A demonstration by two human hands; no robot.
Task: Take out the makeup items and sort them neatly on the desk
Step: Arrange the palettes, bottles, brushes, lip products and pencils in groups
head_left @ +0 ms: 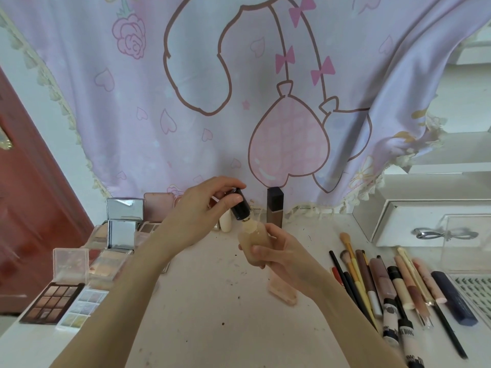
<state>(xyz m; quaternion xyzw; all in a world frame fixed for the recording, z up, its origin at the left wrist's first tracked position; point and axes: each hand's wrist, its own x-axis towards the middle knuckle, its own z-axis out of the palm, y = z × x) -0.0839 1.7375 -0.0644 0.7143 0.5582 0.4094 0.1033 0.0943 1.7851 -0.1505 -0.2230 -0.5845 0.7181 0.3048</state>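
At frame centre, the right hand point(281, 251) grips a foundation bottle point(252, 235); the left hand point(202, 211) pinches its black cap point(240, 204). Palettes point(79, 274) lower left and brushes point(372, 277) lower right look already sorted; this bottle remains unplaced.

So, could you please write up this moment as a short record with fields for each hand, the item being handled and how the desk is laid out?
left hand: left hand pinches the black cap, which sits at the bottle's neck
right hand: right hand grips the foundation bottle, held tilted above the desk
desk left: open eyeshadow palettes and mirrored compacts
desk right: brushes and tubes laid side by side
desk back: dark upright bottle by the curtain
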